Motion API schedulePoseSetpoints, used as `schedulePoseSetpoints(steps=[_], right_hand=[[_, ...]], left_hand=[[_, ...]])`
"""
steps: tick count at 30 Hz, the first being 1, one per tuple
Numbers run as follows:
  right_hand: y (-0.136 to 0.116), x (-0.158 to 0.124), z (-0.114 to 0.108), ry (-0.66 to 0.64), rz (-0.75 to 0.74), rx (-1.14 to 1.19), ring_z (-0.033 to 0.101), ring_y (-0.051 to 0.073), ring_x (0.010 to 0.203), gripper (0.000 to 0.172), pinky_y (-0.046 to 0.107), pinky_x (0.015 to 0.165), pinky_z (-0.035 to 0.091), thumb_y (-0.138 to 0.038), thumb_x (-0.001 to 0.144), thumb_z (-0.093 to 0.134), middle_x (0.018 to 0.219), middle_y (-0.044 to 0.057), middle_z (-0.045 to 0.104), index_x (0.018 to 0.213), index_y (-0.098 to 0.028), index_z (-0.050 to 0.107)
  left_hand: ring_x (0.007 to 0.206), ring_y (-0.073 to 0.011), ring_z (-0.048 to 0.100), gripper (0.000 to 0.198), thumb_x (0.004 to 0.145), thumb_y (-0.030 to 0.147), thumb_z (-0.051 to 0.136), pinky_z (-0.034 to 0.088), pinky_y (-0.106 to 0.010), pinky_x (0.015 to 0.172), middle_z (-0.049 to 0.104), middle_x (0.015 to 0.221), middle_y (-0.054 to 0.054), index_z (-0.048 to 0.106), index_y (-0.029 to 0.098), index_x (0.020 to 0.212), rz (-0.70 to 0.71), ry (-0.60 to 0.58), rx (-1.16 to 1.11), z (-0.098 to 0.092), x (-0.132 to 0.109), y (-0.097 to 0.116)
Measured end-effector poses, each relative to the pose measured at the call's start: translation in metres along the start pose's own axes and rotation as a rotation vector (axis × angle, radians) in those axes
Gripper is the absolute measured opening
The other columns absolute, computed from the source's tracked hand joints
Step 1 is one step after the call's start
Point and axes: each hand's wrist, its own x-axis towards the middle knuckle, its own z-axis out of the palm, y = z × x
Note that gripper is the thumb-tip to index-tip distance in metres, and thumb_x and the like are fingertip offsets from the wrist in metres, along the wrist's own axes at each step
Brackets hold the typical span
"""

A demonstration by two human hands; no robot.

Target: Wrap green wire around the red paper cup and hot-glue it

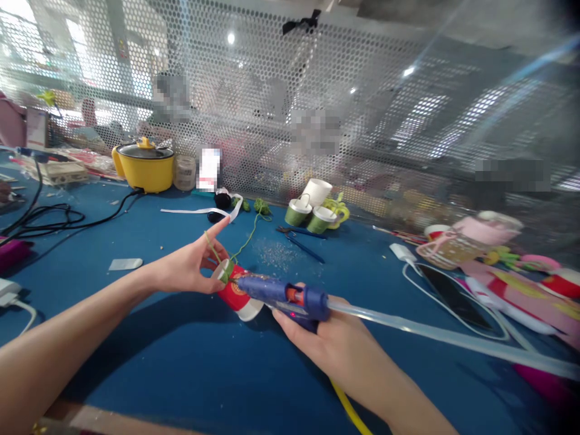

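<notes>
In the head view, the left hand [193, 266] is closed on the rim of a tilted cup [233, 299], red with a white end and a printed emblem, green yarn [225, 273] wrapped round its rim. The right hand [347, 335] grips a blue glue gun [267, 290], nozzle by the yarn, over the blue table [190, 368].

Pot [149, 173]: yellow, lidded; we see it far left.
Jar [185, 175]: just right of the pot.
Bottle [487, 232]: pink-topped, right.
Phone [453, 296]: dark-screened, right; we note a white charger [402, 253] nearby.
</notes>
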Motion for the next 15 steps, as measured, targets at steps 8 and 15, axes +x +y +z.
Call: schedulePoseSetpoints(steps=[8, 15], right_hand=[[-0.0011, -0.0007, -0.0003, 0.01, -0.012, 0.026, 0.061, 0.018, 0.06, 0.015, 0.027, 0.057, 0.051, -0.026, 0.082, 0.051, 0.07, 0.002, 0.067, 0.075, -0.025, 0.064], [-0.0004, -0.0035, -0.0013, 0.0, 0.021, -0.018, 0.063, 0.019, 0.065, 0.015, 0.029, 0.061, 0.051, -0.029, 0.082, 0.051, 0.071, 0.003, 0.067, 0.074, -0.025, 0.063]], left_hand=[[0.087, -0.0173, 0.056, 0.107, 0.065, 0.01, 0.067, 0.048, -0.042, 0.086, 0.052, 0.096, -0.002, -0.001, 0.029, 0.145, 0.035, -0.022, -0.011, -0.0001, -0.0003, -0.0014], [0.092, -0.0181, 0.056, 0.107, 0.066, 0.008, 0.066, 0.045, -0.045, 0.09, 0.051, 0.101, -0.003, -0.003, 0.033, 0.144, 0.04, -0.051, 0.012, -0.0012, -0.0015, -0.0007]])
